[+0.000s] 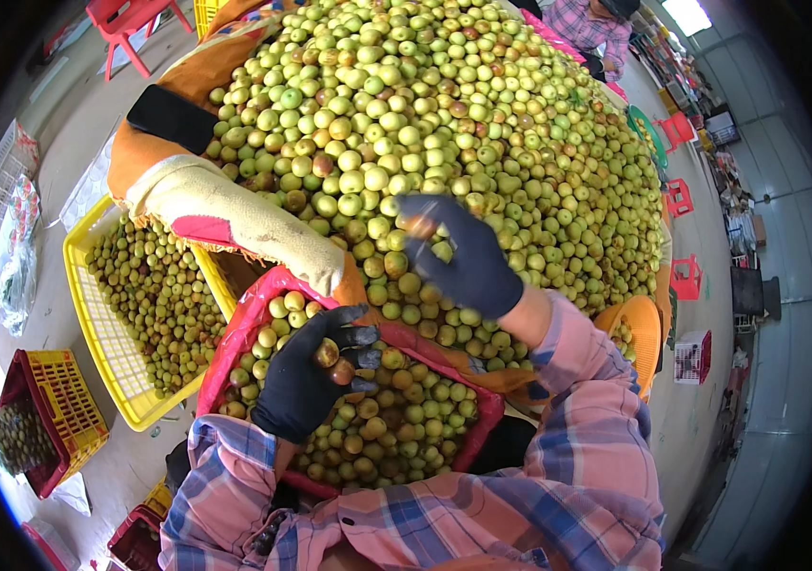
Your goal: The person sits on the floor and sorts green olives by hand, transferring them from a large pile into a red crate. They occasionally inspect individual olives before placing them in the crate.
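A large heap of small, round green fruits [406, 128], which look like jujubes, spreads before me. Over the heap, my right hand [473, 264] in a dark glove is blurred, with a reddish-brown fruit [421, 223] between thumb and fingers. My left hand [299, 378], also gloved, is turned up and holds a brownish fruit [326, 352] and a redder one [341, 371] in its curled fingers. Below it stands a container lined with pink plastic [486, 417], close to my body and filled with green and browning fruits [384, 428].
Left of the lined container is a yellow plastic crate [81, 314] of smaller-looking fruits. A black phone [172, 118] and a cream towel [242, 214] lie on the heap's orange cloth edge. An orange basket [645, 328] stands at right. Another person [595, 32] sits across the heap.
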A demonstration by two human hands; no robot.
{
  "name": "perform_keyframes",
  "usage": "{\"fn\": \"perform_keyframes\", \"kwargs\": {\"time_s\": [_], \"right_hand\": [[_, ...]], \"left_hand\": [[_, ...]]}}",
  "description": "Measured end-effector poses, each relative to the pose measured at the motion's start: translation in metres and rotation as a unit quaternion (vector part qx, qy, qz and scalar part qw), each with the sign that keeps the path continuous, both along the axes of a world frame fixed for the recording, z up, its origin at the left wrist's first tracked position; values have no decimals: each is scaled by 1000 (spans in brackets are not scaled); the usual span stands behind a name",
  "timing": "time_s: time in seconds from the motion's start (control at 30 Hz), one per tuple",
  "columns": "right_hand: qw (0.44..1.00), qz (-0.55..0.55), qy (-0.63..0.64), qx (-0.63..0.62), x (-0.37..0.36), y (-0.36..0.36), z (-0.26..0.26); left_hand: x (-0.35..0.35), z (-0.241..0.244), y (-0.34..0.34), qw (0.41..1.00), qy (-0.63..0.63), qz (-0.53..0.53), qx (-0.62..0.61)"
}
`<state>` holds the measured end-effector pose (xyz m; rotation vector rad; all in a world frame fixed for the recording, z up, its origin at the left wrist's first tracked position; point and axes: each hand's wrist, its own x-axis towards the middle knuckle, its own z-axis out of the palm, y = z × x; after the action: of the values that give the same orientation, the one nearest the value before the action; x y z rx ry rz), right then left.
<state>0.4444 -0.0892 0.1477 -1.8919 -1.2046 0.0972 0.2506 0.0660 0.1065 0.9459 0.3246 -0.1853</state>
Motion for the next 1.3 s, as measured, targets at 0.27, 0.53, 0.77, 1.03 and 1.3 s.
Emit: {"fn": "perform_keyframes", "kwargs": {"time_s": [0.27, 0.53, 0.77, 1.03, 1.3], "right_hand": [[1000, 1, -9, 21, 15, 20, -11], [907, -277, -142, -284, 217, -45, -51], [839, -246, -142, -465, 226, -25, -38], [859, -271, -195, -388, 239, 0, -48], [806, -176, -167, -540, 278, 24, -37]], "left_hand": [[1, -8, 5, 965, 75, 18, -251], [0, -1, 2, 975, 63, -14, -211], [1, -3, 4, 982, 74, -17, -175], [0, -4, 3, 988, 71, -42, -129], [-1, -5, 5, 985, 76, -43, -148]]}}
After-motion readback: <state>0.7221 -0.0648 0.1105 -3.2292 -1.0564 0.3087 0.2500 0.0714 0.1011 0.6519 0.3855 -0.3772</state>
